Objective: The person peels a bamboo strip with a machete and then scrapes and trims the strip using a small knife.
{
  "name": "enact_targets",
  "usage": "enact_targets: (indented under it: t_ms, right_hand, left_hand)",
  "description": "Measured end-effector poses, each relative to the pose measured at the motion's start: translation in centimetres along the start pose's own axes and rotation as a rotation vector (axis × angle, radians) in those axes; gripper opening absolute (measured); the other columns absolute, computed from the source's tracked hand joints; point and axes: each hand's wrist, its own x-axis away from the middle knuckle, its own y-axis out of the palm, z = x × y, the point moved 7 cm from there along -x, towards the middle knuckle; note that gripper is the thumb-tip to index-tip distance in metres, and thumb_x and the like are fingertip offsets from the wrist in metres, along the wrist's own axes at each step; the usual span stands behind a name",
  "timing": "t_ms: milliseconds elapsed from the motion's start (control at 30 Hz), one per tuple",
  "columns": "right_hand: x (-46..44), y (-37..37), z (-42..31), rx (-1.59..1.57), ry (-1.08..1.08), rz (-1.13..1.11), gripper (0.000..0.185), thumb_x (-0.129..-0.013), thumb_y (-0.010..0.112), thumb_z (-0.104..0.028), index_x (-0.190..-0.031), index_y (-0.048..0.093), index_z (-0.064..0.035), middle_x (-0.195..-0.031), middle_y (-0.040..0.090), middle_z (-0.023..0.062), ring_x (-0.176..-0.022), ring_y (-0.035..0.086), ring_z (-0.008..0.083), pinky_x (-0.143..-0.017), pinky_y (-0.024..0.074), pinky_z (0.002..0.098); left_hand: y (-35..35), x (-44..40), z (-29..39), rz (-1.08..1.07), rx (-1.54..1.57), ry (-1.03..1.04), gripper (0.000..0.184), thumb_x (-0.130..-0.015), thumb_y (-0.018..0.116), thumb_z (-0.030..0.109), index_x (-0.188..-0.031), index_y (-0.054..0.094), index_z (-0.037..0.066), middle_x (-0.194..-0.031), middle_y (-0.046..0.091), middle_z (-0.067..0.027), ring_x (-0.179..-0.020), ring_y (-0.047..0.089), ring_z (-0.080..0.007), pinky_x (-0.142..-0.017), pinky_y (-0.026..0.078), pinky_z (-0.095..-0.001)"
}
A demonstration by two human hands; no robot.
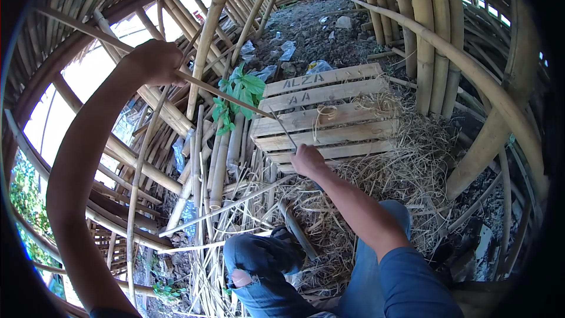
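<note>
One wide, rounded view, darkened at its rim, looks forward and down from the person's head. Torn blue denim trousers [259, 265] show close below the lens; the bare right hand [308, 161] is farther out, against a pale slatted wooden crate [353, 112] mid-view; dark stony soil [318, 29] lies well beyond, near the top.

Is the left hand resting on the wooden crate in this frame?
No, the left hand grips a long, thin strip, clear of the crate.
</note>
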Motion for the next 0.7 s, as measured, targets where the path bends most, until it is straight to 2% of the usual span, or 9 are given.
enact_targets:
  t_ms: [133, 233, 300, 333, 400, 500, 533, 633, 700]
  right_hand:
    - [0.0, 1.1, 0.6, -0.056, 0.034, 0.026, 0.037, -0.084, 0.049, -0.028, -0.095, 0.056, 0.0066, -0.092, 0.063, 0.0244, -0.087, 0.064, 0.0346, -0.074, 0.0529, 0.0412]
    - [-0.7, 2.2, -0.8, 0.235, -0.363, 0.082, 0.040, -0.084, 0.048, -0.029, -0.089, 0.055, 0.0102, -0.086, 0.062, 0.0260, -0.083, 0.065, 0.0335, -0.073, 0.0530, 0.0416]
    - [1.2, 0.0, -0.6, -0.492, 0.091, -0.170, 0.040, -0.084, 0.047, -0.027, -0.081, 0.053, 0.0127, -0.077, 0.061, 0.0277, -0.078, 0.065, 0.0318, -0.072, 0.0528, 0.0427]
    - [1.0, 0.6, -0.5, -0.490, 0.091, -0.169, 0.040, -0.084, 0.047, -0.027, -0.081, 0.053, 0.0127, -0.077, 0.061, 0.0277, -0.078, 0.065, 0.0318, -0.072, 0.0528, 0.0427]
    - [0.4, 0.9, -0.3, -0.686, 0.089, -0.035, 0.041, -0.081, 0.051, -0.027, -0.074, 0.052, 0.0132, -0.054, 0.057, 0.0181, -0.039, 0.057, 0.0251, -0.035, 0.0459, 0.0345]
    - [0.2, -0.6, -2.6, -0.470, -0.159, 0.186, 0.034, -0.084, 0.047, -0.022, -0.077, 0.052, 0.0109, -0.064, 0.059, 0.0257, -0.065, 0.064, 0.0337, -0.060, 0.0514, 0.0457]
    - [1.5, -2.2, -5.4, 0.051, -0.527, 0.439, 0.035, -0.085, 0.049, -0.025, -0.081, 0.051, 0.0097, -0.064, 0.058, 0.0263, -0.065, 0.062, 0.0386, -0.060, 0.0503, 0.0470]
    - [2.2, -4.4, -4.9, -0.391, -0.172, 0.329, 0.034, -0.085, 0.051, -0.027, -0.086, 0.051, 0.0077, -0.074, 0.059, 0.0286, -0.073, 0.062, 0.0396, -0.065, 0.0503, 0.0467]
    - [1.2, -2.4, -3.1, -0.320, -0.144, 0.294, 0.036, -0.085, 0.051, -0.029, -0.091, 0.051, 0.0071, -0.078, 0.061, 0.0281, -0.078, 0.063, 0.0388, -0.068, 0.0514, 0.0447]
  left_hand:
    - [0.5, 0.1, -0.5, 0.044, -0.009, 0.008, 0.041, -0.075, 0.067, 0.043, -0.087, 0.063, 0.004, -0.090, 0.062, -0.0119, -0.091, 0.060, -0.0288, -0.083, 0.047, -0.0398]
    - [0.8, 0.0, -0.5, 0.060, -0.021, 0.038, 0.041, -0.075, 0.066, 0.043, -0.088, 0.063, 0.004, -0.090, 0.062, -0.0116, -0.092, 0.060, -0.0287, -0.083, 0.047, -0.0395]
    - [0.8, 0.1, -0.3, 0.021, -0.026, 0.015, 0.041, -0.076, 0.066, 0.043, -0.088, 0.063, 0.004, -0.091, 0.062, -0.0115, -0.092, 0.060, -0.0287, -0.083, 0.047, -0.0395]
    - [0.8, 0.2, -0.3, -0.015, -0.035, -0.007, 0.041, -0.076, 0.066, 0.043, -0.088, 0.063, 0.003, -0.091, 0.062, -0.0113, -0.092, 0.060, -0.0287, -0.083, 0.047, -0.0396]
    - [0.5, 0.1, -0.2, 0.005, -0.030, 0.006, 0.041, -0.074, 0.067, 0.044, -0.084, 0.063, 0.004, -0.087, 0.061, -0.0117, -0.088, 0.060, -0.0286, -0.080, 0.047, -0.0398]
    - [0.0, 0.1, -0.1, 0.027, -0.011, 0.018, 0.043, -0.073, 0.067, 0.045, -0.080, 0.064, 0.003, -0.082, 0.060, -0.0125, -0.084, 0.060, -0.0286, -0.078, 0.047, -0.0400]
    - [-0.1, 0.0, -0.1, 0.037, -0.005, 0.025, 0.044, -0.073, 0.068, 0.046, -0.080, 0.063, 0.002, -0.081, 0.060, -0.0128, -0.083, 0.060, -0.0286, -0.077, 0.047, -0.0400]
    - [0.1, -0.7, -0.4, 0.100, -0.019, 0.031, 0.044, -0.073, 0.069, 0.045, -0.080, 0.063, 0.001, -0.080, 0.060, -0.0132, -0.083, 0.060, -0.0283, -0.077, 0.048, -0.0402]
    - [-0.2, -0.9, -0.2, 0.065, -0.011, 0.029, 0.045, -0.072, 0.069, 0.044, -0.079, 0.063, 0.001, -0.082, 0.060, -0.0138, -0.084, 0.060, -0.0288, -0.077, 0.047, -0.0401]
